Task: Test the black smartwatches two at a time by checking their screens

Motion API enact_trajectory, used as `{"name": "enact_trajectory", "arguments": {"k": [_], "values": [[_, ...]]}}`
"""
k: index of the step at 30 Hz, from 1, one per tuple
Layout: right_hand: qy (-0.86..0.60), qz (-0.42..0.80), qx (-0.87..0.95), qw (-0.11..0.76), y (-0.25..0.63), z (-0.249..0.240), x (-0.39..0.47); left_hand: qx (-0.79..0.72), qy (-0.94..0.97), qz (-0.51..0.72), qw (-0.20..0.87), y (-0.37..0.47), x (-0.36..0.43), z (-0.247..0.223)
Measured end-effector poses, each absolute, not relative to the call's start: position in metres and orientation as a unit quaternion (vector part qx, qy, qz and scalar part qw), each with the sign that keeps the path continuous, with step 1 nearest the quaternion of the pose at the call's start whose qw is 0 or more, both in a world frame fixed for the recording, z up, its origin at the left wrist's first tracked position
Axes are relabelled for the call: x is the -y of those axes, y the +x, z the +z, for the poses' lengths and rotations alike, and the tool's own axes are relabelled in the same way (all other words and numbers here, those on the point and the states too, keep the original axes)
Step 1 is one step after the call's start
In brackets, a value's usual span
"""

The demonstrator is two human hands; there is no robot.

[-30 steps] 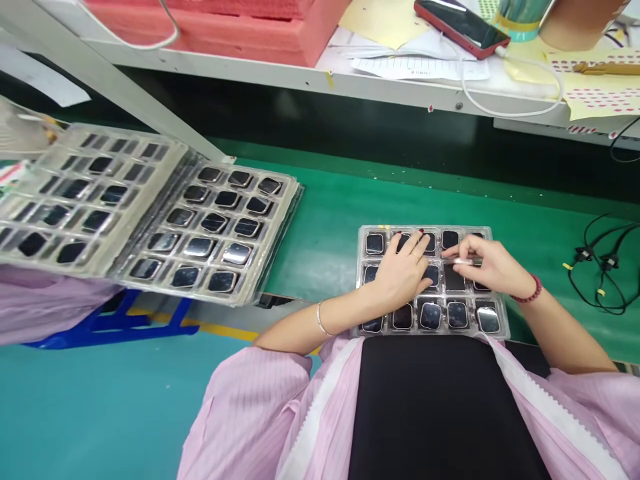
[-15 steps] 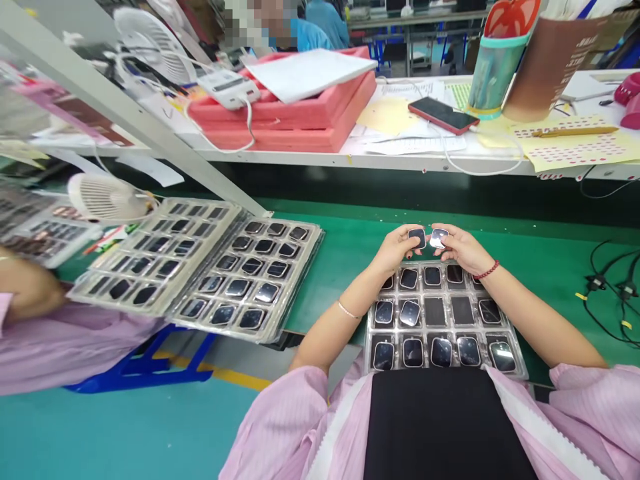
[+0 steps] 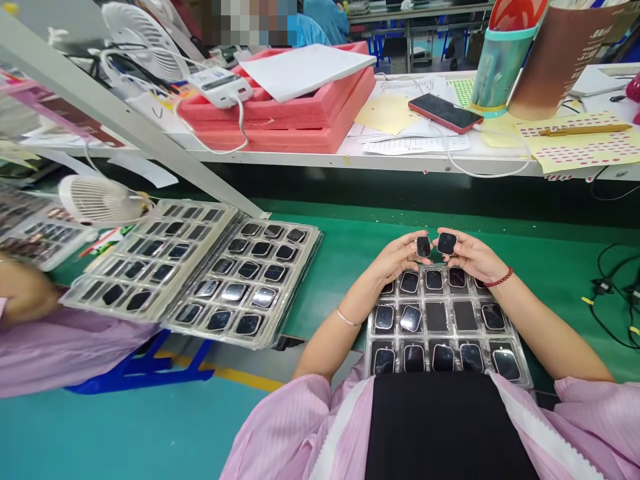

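My left hand [image 3: 400, 255] grips a small square dark-faced piece [image 3: 423, 247] with a light rim by its edges. A similar dark square piece [image 3: 447, 243] is held in my right hand [image 3: 470, 255], a little to the right of the first. Both pieces are raised above the far edge of a clear plastic tray [image 3: 425, 333]. Rows of the same rimmed pieces lie in the tray's pockets. Two pockets in the middle row show only flat dark rectangles. My wrists hide part of the tray's far row.
Two filled trays [image 3: 167, 308] stand at the left beside a white fan [image 3: 100, 199] and another person's arm [image 3: 25, 293]. Black cables [image 3: 603, 285] lie at the right. A shelf [image 3: 310, 160] with red foam boxes [image 3: 300, 137] and a phone [image 3: 445, 112] crosses behind.
The piece in my right hand has turned, its bright reflection now a dark face. Both hands sit slightly lower and further right in the view, which has shifted a little.
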State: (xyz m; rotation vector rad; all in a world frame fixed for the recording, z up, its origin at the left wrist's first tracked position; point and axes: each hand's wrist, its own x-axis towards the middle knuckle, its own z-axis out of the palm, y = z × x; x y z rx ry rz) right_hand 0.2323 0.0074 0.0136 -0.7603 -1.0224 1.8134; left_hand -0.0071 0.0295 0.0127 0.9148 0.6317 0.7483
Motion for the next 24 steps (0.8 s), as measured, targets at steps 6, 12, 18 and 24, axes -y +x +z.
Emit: {"name": "enact_trajectory", "arguments": {"k": [6,12,18,24], "values": [[-0.331,0.728,0.428,0.422,0.233,0.014,-0.006,-0.303,0.445,0.354,0.765,-0.006,-0.028,0.01],[-0.397,0.66,0.467,0.434,0.224,0.008,-0.006,-0.351,0.496,0.377,0.699,-0.002,-0.027,0.005],[-0.421,0.585,0.541,0.433,0.219,0.003,-0.005,-0.374,0.56,0.376,0.637,0.002,-0.025,0.002],[-0.412,0.587,0.543,0.437,0.22,0.008,-0.004,-0.386,0.569,0.37,0.625,0.003,-0.022,0.007]]}}
